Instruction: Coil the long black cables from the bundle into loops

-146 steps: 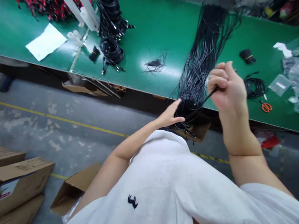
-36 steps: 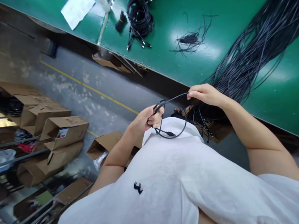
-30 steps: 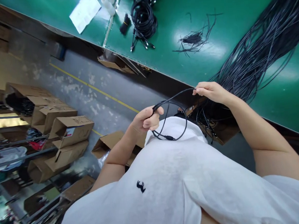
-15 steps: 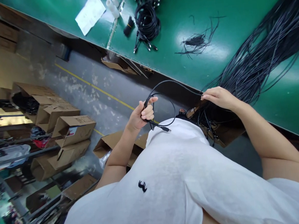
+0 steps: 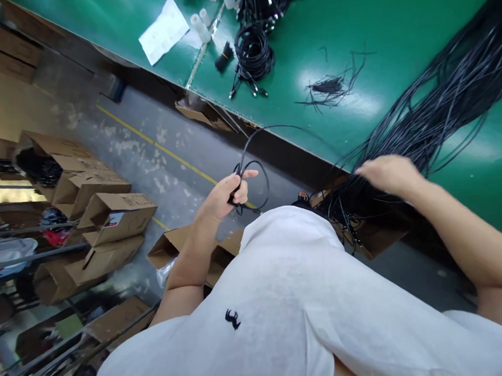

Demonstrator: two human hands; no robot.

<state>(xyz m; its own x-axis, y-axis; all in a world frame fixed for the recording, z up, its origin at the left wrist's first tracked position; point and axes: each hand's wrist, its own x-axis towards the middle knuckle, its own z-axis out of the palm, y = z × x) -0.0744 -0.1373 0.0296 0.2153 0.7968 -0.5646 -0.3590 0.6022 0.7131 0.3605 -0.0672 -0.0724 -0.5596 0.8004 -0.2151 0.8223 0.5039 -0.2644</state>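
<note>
My left hand (image 5: pixel 229 194) is closed around a coiled black cable (image 5: pixel 267 181), its index finger stretched out to the right. From that hand the cable arcs up and over toward my right hand (image 5: pixel 390 173), fading into blur on the way. The right hand is somewhat smeared by motion, its fingers pinched together at the table's edge. Just beside it lies a large bundle of long black cables (image 5: pixel 434 101), spread across the green table (image 5: pixel 394 17). Several cable ends with connectors (image 5: pixel 348 221) hang below the edge near my waist.
On the table sit a tied cable coil (image 5: pixel 254 56), a bunch of short black ties (image 5: pixel 224 57), loose black strands (image 5: pixel 328 85), white bottles (image 5: pixel 201 28) and a paper sheet (image 5: pixel 164 31). Open cardboard boxes (image 5: pixel 115 214) stand on the floor at left, with another box (image 5: pixel 173 245) by my left arm.
My left hand has shifted slightly left and down with the coil, whose connector end no longer hangs in clear view. My right hand has moved right, and the cable arc has stretched wider.
</note>
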